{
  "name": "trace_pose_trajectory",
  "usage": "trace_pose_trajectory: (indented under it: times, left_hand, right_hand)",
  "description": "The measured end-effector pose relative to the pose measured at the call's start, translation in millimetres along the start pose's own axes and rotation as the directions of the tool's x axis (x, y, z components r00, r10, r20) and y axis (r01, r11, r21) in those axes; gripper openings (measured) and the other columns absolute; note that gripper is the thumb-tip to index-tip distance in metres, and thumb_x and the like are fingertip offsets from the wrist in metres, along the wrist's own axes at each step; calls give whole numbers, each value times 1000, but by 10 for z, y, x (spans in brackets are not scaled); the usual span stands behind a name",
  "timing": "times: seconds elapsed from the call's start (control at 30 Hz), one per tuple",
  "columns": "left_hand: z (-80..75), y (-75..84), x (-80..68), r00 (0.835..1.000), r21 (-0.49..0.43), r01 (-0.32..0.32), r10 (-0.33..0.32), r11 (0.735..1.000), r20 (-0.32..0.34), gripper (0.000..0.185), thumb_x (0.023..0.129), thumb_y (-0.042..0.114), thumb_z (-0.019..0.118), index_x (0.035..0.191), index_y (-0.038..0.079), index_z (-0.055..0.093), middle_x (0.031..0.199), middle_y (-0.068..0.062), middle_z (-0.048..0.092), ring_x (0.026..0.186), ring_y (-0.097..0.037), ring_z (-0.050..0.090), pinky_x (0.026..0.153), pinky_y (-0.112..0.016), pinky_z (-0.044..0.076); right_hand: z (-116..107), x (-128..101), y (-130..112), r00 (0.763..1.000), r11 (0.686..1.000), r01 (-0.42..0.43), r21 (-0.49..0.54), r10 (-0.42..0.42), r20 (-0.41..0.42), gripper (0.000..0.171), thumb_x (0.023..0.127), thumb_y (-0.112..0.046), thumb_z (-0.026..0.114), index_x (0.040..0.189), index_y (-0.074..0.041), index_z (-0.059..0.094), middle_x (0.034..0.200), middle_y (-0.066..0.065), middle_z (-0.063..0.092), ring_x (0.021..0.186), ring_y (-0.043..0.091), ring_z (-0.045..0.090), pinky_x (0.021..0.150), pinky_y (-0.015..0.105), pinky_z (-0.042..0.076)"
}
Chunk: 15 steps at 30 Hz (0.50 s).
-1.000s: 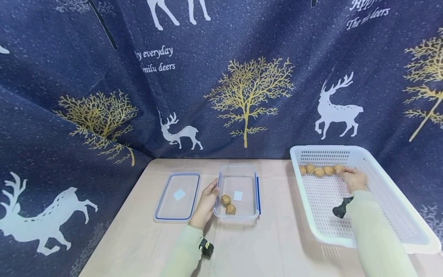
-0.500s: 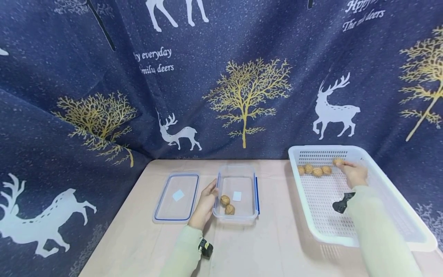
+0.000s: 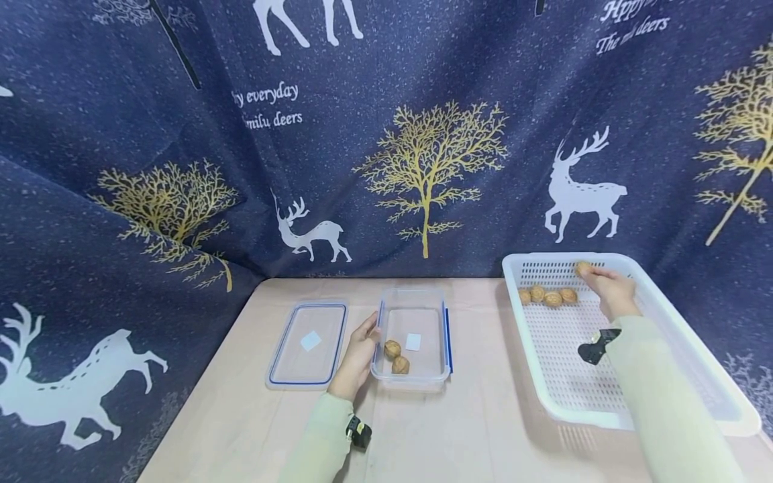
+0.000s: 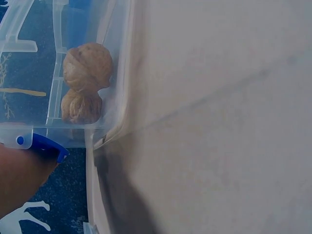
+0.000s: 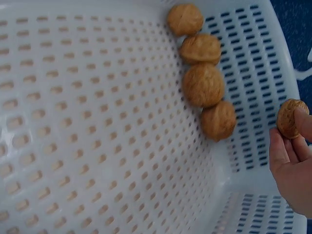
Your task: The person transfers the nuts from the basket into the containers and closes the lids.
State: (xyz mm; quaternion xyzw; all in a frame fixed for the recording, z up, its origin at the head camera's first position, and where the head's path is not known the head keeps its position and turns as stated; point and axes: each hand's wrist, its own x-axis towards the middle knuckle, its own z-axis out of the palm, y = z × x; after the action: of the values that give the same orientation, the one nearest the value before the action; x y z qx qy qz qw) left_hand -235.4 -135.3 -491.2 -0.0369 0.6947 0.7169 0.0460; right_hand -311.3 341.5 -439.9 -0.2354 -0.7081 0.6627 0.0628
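Observation:
In the head view my right hand point(image 3: 614, 294) pinches a walnut point(image 3: 583, 269) between thumb and fingertips, raised near the back wall of a white perforated basket point(image 3: 568, 355). The right wrist view shows that same walnut point(image 5: 287, 119) apart from several others point(image 5: 204, 85) lying in a row along the basket's wall. My left hand point(image 3: 359, 355) rests with extended fingers against the left side of a clear plastic food container point(image 3: 417, 315). Two walnuts point(image 3: 396, 357) touch each other inside it. A blue latch point(image 4: 48, 145) is beside the left hand in the left wrist view.
A clear lid with a blue seal point(image 3: 308, 343) lies flat on the table point(image 3: 447, 436), left of the container. A blue latch flap point(image 3: 449, 342) hangs on the container's right side. Behind the table hangs a dark blue cloth point(image 3: 374, 168) with deer and trees.
My right hand has lifted one walnut out of the row and moved it up toward the basket's back rim. The left hand and the container have stayed in place.

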Motion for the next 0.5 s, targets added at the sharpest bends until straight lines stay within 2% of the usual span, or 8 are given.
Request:
trace_pose_trajectory:
  times: [0.07,0.13,0.17,0.23,0.3,0.33,0.4,0.5]
  left_hand:
    - [0,5,-7,1000,-3,2,-2,1000,2,50,101,4,37,150,3,28,156,-22,21,143,-41,16,117,-55,12]
    - [3,12,-16,1000,-4,5,-5,1000,2,50,101,5,38,150,3,28,156,-22,21,143,-41,15,117,-55,12]
    - [5,14,-19,1000,-4,7,-7,1000,3,50,101,5,38,150,3,28,156,-22,20,143,-41,15,117,-55,11]
    - [7,16,-21,1000,2,9,-9,1000,4,50,101,5,38,150,3,27,156,-22,20,143,-41,14,117,-55,11]
    - [9,17,-18,1000,5,8,-8,1000,3,50,101,5,37,150,3,27,156,-22,19,144,-41,14,117,-54,11]
    - [9,15,-15,1000,5,7,-7,1000,3,50,101,5,37,150,2,27,156,-22,19,143,-41,14,117,-54,11]
    - [8,11,-7,1000,5,5,-5,1000,3,50,101,5,37,150,2,27,156,-22,19,143,-41,14,117,-54,11]
    - [7,4,4,1000,-1,4,-4,1000,1,50,101,4,36,150,2,27,156,-23,20,143,-41,14,117,-54,12]
  right_hand:
    - [36,-10,-41,1000,1000,-6,-5,6,8,30,91,-30,66,120,-28,60,87,-23,49,134,19,38,120,39,13]
    - [75,-10,-74,1000,1000,-11,11,11,7,37,90,-29,67,126,-24,58,84,-23,51,132,19,39,120,34,15]
    - [92,-11,-91,1000,1000,-19,20,19,13,39,90,-28,66,128,-23,57,84,-23,51,137,18,34,120,32,14]
    - [117,-21,-114,999,999,-21,44,20,30,34,90,-28,68,122,-25,60,78,-26,51,138,17,33,120,31,11]
    - [145,-45,-145,999,994,-19,112,13,52,24,89,-25,69,113,-27,64,73,-28,55,135,14,37,120,30,12]
    - [158,-59,-161,998,991,-7,133,-2,68,20,89,-24,69,109,-27,65,73,-28,57,131,12,42,119,29,14]
    - [189,-88,-197,994,971,4,240,-29,103,12,90,-16,68,97,-25,69,72,-25,62,115,6,54,116,24,22]
    - [248,-122,-255,987,919,2,395,-66,148,18,89,-4,66,80,-19,71,71,-15,67,82,-3,62,100,14,42]
